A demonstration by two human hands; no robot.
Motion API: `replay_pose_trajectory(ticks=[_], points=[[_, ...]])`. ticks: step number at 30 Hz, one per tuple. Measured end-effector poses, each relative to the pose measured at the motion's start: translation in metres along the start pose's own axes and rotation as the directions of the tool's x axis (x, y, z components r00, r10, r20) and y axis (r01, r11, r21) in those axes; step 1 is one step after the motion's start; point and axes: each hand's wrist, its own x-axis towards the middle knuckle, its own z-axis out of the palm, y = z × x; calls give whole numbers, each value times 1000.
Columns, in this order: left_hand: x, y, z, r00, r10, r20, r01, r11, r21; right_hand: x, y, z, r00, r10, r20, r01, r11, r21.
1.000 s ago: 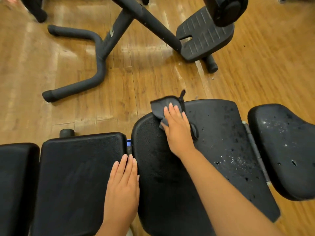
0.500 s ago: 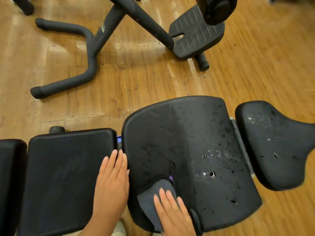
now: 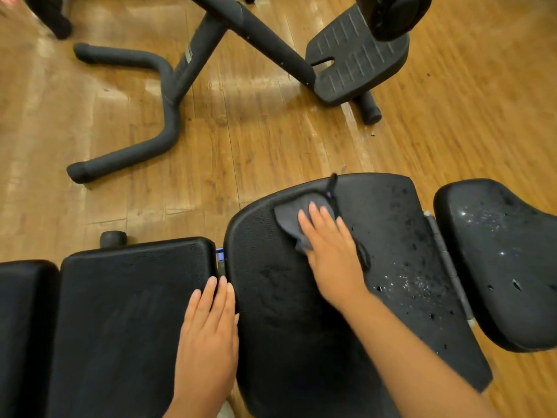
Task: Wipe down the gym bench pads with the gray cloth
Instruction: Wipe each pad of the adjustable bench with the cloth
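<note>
A gym bench of several black pads runs across the lower frame. The wide middle pad [image 3: 286, 312] carries the gray cloth [image 3: 291, 220] near its far edge. My right hand [image 3: 331, 251] presses flat on the cloth with straight fingers. White specks and wet spots dot the right side of this pad. The rectangular pad [image 3: 126, 312] to the left has my left hand [image 3: 208, 333] resting flat on its right edge. The rounded pad [image 3: 506, 260] at the right is speckled with drops and has small tears.
A wooden floor [image 3: 271, 140] lies beyond the bench. A black machine frame [image 3: 168, 95] with curved tube feet and a ribbed foot plate [image 3: 358, 55] stands at the back. A further black pad [image 3: 21, 327] sits at the far left.
My right hand has slid the cloth from the near edge of the middle pad up to its far edge. My left hand has stayed on the left pad.
</note>
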Motion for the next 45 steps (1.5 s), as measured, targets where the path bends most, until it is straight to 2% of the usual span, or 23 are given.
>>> replay_pose_trajectory(ticks=[4, 8, 12, 16, 18, 22, 24, 26, 29, 32, 36, 41, 45], points=[[0, 2, -3, 1000, -20, -2, 20, 1000, -12, 41, 8, -7, 1000, -24, 12, 25, 999, -46], [-1, 6, -8, 999, -34, 10, 34, 999, 14, 24, 1, -6, 999, -33, 43, 34, 999, -22], [0, 9, -9, 999, -37, 23, 36, 999, 37, -69, -9, 1, 998, -48, 29, 48, 999, 15], [-1, 13, -15, 999, -43, -2, 43, 997, 60, -188, -18, 8, 990, -98, 99, 90, 993, 76], [4, 28, -19, 999, -32, -31, 33, 998, 53, -216, -17, 10, 991, -74, 110, 61, 991, 115], [29, 78, -11, 995, 72, -68, -72, 997, 0, -224, -19, 11, 990, -8, 138, -6, 995, 103], [41, 93, -3, 997, 42, -66, -44, 998, -34, -220, -18, 13, 988, 28, 152, -44, 994, 104], [45, 94, 7, 998, 12, -57, -16, 998, -68, -212, -12, 10, 988, 8, 152, -22, 996, 87], [44, 85, 16, 996, 62, -70, -68, 993, -94, -189, 1, 3, 991, -32, 134, 24, 998, 63], [42, 81, 18, 995, 72, -76, -81, 988, -129, -136, 12, -2, 996, 16, 88, -24, 996, 89], [41, 85, 17, 996, 47, -74, -57, 987, -147, -49, 24, 1, 999, 36, 9, -36, 999, 30], [42, 83, 18, 994, 68, -87, -80, 987, -137, 37, 37, -9, 997, -74, -1, 74, 995, -67], [42, 83, 19, 993, 73, -88, -83, 990, -113, 60, 39, -13, 996, -90, 11, 90, 989, -113]])
